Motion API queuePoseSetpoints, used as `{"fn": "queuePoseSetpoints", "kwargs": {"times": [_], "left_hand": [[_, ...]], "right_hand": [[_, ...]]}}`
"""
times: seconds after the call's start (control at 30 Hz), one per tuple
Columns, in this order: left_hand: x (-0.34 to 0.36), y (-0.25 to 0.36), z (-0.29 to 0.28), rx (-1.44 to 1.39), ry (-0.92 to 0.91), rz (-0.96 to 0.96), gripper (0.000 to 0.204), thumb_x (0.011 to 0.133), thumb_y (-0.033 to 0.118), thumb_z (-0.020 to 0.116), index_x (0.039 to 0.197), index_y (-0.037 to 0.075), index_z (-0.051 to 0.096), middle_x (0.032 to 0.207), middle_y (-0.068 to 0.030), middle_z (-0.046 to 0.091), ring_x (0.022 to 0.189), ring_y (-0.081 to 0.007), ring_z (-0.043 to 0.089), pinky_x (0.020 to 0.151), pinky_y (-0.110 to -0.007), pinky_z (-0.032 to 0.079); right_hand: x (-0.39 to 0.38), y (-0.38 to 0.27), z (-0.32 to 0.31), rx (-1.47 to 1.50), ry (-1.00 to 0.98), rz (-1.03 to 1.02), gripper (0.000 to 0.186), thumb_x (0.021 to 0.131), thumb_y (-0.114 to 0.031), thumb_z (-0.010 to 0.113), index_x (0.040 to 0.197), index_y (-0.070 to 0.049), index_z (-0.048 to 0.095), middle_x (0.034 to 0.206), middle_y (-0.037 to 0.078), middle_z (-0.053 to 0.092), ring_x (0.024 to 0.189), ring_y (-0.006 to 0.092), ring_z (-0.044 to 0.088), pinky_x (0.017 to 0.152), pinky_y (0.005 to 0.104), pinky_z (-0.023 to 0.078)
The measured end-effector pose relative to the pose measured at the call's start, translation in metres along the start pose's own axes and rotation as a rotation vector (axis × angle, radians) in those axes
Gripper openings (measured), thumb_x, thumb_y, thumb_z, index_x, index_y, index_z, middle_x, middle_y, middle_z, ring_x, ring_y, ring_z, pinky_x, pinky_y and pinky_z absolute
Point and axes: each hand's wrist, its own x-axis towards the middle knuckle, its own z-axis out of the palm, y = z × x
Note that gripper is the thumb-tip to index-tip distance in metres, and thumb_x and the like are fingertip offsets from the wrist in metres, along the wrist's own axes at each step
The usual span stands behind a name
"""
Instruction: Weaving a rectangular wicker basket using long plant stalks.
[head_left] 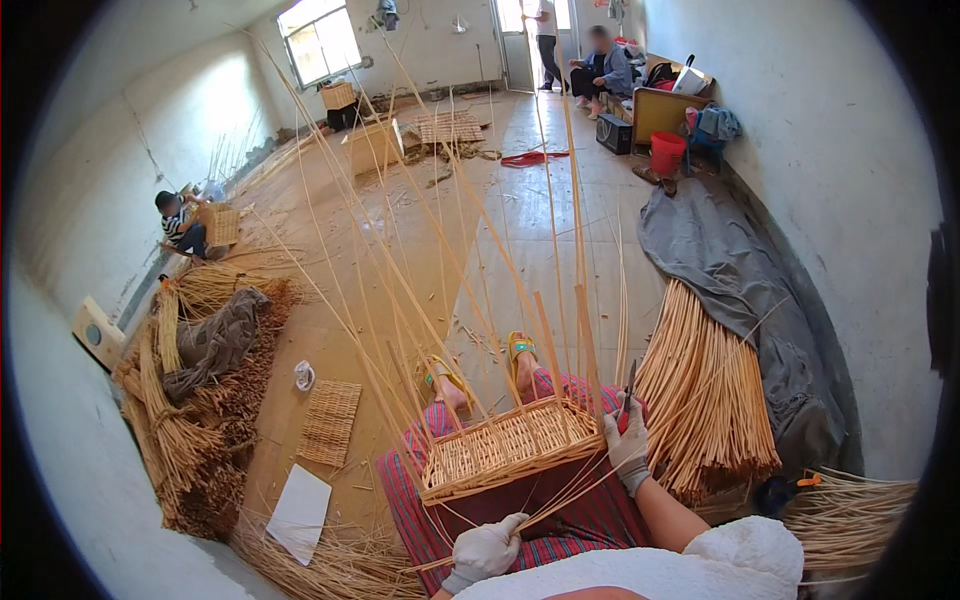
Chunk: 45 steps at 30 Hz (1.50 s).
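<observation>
A half-woven wicker basket (505, 440) lies tilted across my lap, with long upright willow rods rising from its edges. My left hand (485, 553), in a pale glove, is closed on thin wicker strands (560, 500) below the basket's near edge. Those strands run up to the right toward the basket's right corner. At that corner my right hand (628, 450), also gloved, is closed around a pointed red-handled cutting tool (624, 412), its dark tip upward. Whether the right fingers also touch the strands cannot be made out.
A bundle of peeled rods (700, 390) under a grey cloth (740, 270) lies on the right. More bundles (190, 430) are piled at the left. A woven panel (330, 423) and white board (300, 512) lie on the floor. People sit farther off, near a red bucket (667, 153) and at the left wall.
</observation>
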Motion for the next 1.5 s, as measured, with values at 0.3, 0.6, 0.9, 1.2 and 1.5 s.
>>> {"fn": "queuePoseSetpoints", "kwargs": {"times": [0.3,0.6,0.9,1.2,1.5], "left_hand": [[0.001,0.002,-0.003,-0.008,0.035,-0.008,0.036,0.093,0.028,0.052,0.128,0.022,0.059,0.078,-0.0125,0.07,0.072,-0.0304,0.069,0.062,-0.044,0.053],[0.0,0.002,-0.002,-0.011,0.04,0.01,0.036,0.092,0.027,0.052,0.127,0.022,0.059,0.078,-0.0129,0.07,0.072,-0.0302,0.069,0.062,-0.043,0.053],[0.003,-0.008,0.014,0.018,0.116,0.062,0.033,0.093,0.028,0.053,0.124,0.02,0.059,0.072,-0.0139,0.068,0.066,-0.0302,0.067,0.056,-0.044,0.051],[-0.007,-0.007,0.023,0.08,0.241,-0.043,0.024,0.096,0.028,0.052,0.117,0.022,0.061,0.064,-0.01,0.064,0.055,-0.0294,0.062,0.05,-0.044,0.047],[-0.015,-0.01,0.02,-0.298,0.525,0.063,0.026,0.095,0.024,0.055,0.119,0.016,0.062,0.075,-0.016,0.067,0.069,-0.0331,0.067,0.06,-0.045,0.052]], "right_hand": [[0.002,-0.002,0.002,-0.007,0.018,-0.042,0.044,0.091,-0.012,0.063,0.13,-0.006,0.046,0.084,0.009,0.061,0.073,0.0212,0.063,0.07,0.0343,0.051],[0.001,-0.004,0.0,-0.021,0.016,-0.059,0.045,0.091,-0.01,0.062,0.132,-0.009,0.045,0.08,0.008,0.059,0.067,0.0198,0.061,0.065,0.0339,0.049],[0.002,0.004,0.003,0.004,-0.009,0.007,0.045,0.091,-0.01,0.062,0.132,-0.008,0.045,0.083,0.01,0.061,0.072,0.0212,0.063,0.069,0.0336,0.05],[0.005,0.003,-0.001,-0.225,0.026,-0.125,0.05,0.089,-0.019,0.066,0.132,-0.003,0.047,0.117,0.022,0.062,0.11,0.035,0.062,0.093,0.0383,0.047],[-0.004,0.008,-0.003,0.02,-0.036,0.072,0.051,0.089,-0.011,0.064,0.137,-0.007,0.048,0.09,0.003,0.063,0.08,0.0117,0.059,0.079,0.0275,0.049]]}}
